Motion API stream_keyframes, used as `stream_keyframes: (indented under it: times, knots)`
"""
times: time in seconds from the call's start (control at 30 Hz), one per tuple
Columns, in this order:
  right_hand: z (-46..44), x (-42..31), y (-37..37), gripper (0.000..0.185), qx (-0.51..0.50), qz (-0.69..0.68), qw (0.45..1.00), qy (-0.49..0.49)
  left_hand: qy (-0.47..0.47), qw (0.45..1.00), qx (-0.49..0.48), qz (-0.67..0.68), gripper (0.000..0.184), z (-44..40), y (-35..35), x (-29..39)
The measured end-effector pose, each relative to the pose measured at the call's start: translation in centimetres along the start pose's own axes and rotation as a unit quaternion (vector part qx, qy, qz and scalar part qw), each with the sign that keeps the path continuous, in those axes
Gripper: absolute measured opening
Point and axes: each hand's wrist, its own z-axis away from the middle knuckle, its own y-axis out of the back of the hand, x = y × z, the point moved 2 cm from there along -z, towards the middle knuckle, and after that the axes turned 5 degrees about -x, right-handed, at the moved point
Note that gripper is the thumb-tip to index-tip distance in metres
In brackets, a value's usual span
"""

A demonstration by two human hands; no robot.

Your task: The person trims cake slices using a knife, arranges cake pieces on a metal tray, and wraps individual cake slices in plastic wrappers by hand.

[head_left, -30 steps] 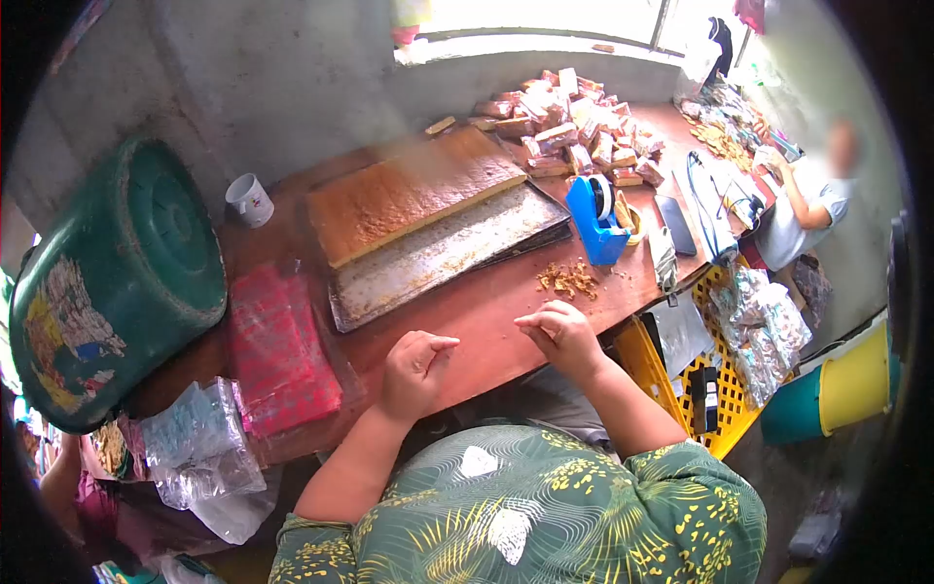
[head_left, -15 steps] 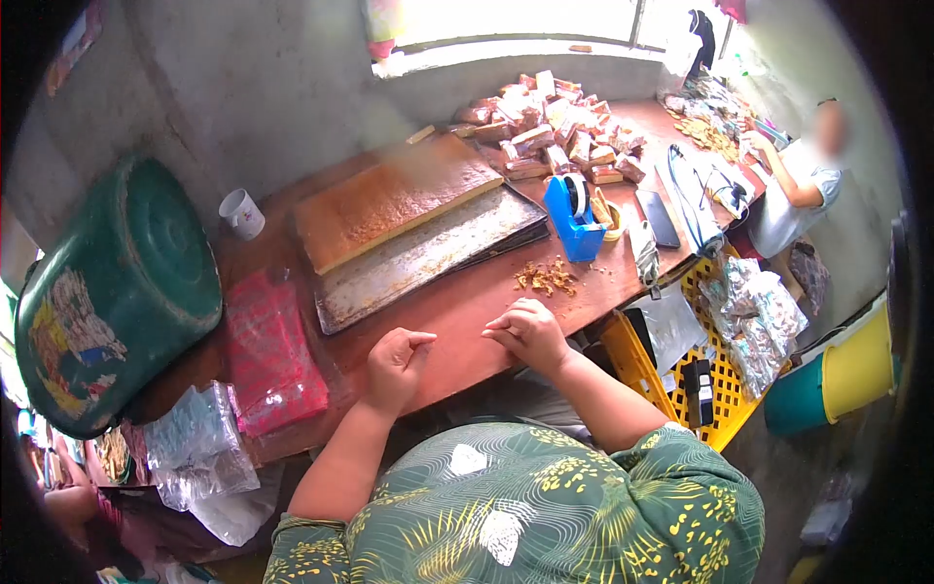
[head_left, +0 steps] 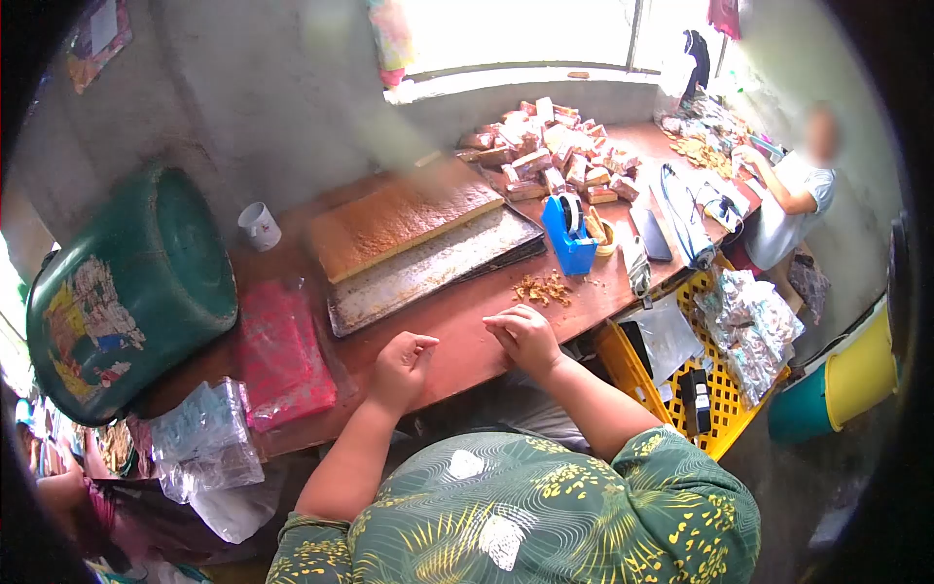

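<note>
My left hand hovers near the front edge of the reddish table, its other fingers curled and the index finger and thumb slightly apart. My right hand faces it over the same edge, fingers loosely bent and stretched towards the left. I see nothing held in either hand. Just beyond the right hand lies a small heap of brown crumbs. Behind the hands, a large slab of brown-topped cake rests on a worn baking tray. A blue tape dispenser stands past the crumbs.
Many wrapped bars are piled by the window. To the left are a green tub on its side, a white mug and pink plastic packaging. A yellow crate sits at right; another person works beyond.
The camera view has shifted slightly, so the table appears a little lower and further right. My fingers look somewhat looser than before; both hands stay in nearly the same place.
</note>
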Motion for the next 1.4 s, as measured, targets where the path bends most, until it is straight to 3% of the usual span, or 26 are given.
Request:
stream_keyframes:
  times: [0.17,0.27,0.47,1.4]
  knots:
    - [0.2,-0.2,0.3,0.014,-0.030,-0.020,0.999,-0.033,-0.010,0.997,-0.009,-0.082,0.008,0.6,1.0,2.2]
    - [0.3,-0.2,0.4,0.017,-0.028,-0.017,0.999,-0.035,0.000,1.000,-0.008,-0.010,0.010,1.0,1.1,-0.3]
    - [0.3,0.5,-0.2,0.009,0.016,-0.004,1.000,0.008,0.004,0.999,-0.021,-0.028,0.011,0.8,1.0,0.4]
    - [0.0,-0.3,0.0,0.009,-0.009,-0.010,0.999,-0.043,0.011,0.997,-0.021,-0.070,0.012,1.0,1.2,1.2]
